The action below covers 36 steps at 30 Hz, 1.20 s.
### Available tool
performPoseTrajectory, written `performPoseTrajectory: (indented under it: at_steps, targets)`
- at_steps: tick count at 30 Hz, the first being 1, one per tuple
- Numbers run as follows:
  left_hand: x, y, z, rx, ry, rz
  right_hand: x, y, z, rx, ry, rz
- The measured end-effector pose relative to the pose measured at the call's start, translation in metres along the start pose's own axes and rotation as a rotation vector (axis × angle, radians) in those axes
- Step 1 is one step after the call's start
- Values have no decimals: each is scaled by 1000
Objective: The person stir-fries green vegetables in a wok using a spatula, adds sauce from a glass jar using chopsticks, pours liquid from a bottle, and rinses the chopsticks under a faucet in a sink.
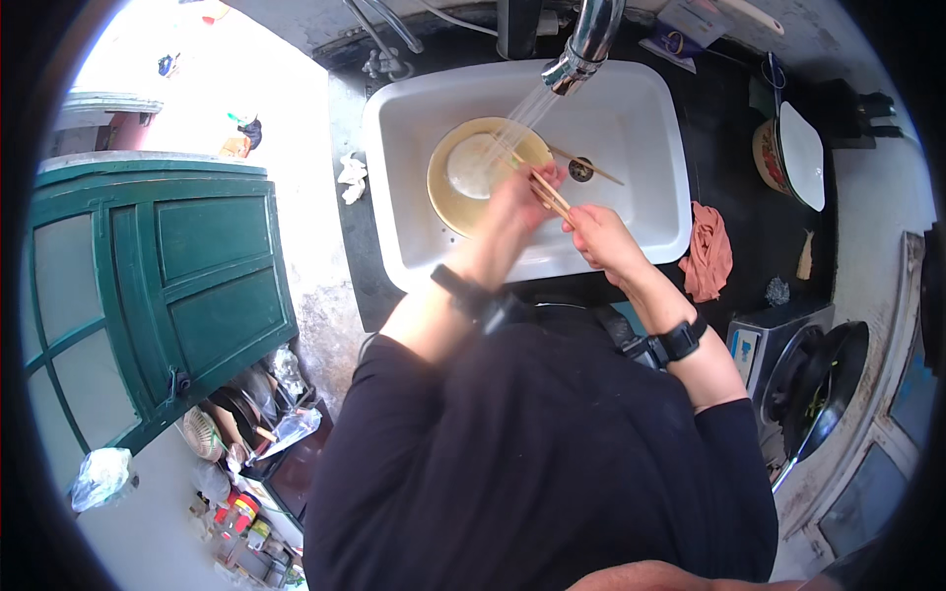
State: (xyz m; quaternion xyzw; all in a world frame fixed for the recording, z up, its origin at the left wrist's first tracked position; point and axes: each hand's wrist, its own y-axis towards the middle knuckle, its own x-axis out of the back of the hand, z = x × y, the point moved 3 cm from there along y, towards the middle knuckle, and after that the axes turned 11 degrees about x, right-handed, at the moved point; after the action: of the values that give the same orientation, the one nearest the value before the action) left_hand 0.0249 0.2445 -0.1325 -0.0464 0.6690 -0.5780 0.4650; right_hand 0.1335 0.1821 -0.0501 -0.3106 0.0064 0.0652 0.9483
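Over the white sink (pixel 643 214), my right hand (pixel 602 236) grips the near ends of several wooden chopsticks (pixel 550 193). My left hand (pixel 526 193), partly blurred, is curled around the same chopsticks farther along, towards their far ends. Water runs in a spray from the chrome faucet (pixel 573 70) into a yellow basin (pixel 445 166), which stands in the sink's left half. A round whitish thing (pixel 471 166) lies in the basin; whether it is a bowl or plate I cannot tell. Another chopstick (pixel 602 171) lies across the sink's drain (pixel 582 170).
A salmon cloth (pixel 707 255) lies right of the sink. Beyond it are an enamel pot (pixel 771 159) with a white lid or tray (pixel 802 155), a steel scourer (pixel 777 291) and a stove with a black wok (pixel 842 384). Crumpled white tissue (pixel 353 177) lies on the left edge.
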Motion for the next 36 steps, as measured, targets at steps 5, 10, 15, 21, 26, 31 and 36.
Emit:
performPoseTrajectory:
  at_steps: [5, 10, 15, 21, 26, 31, 36]
  targets:
    - [32, 37, -72, -389, 185, 20, -6, -19, -7, 35, -67, -31]
    - [16, 2, -8, -282, 44, -26, -13, 13, -19, 338, -394, -86]
    - [26, 10, -36, -233, 101, 89, -8, -20, 1, -106, 162, 50]
    - [9, 1, -5, -205, 59, 37, -16, 3, -2, -107, 243, 9]
    - [20, 20, -59, -233, -194, 63, -10, -16, 5, -115, 230, 11]
    - [12, 9, -44, -421, -70, 88, -13, -10, 8, -13, 22, -21]
    - [-8, -1, -3, -137, -18, 141, -7, 6, -7, 164, -259, -95]
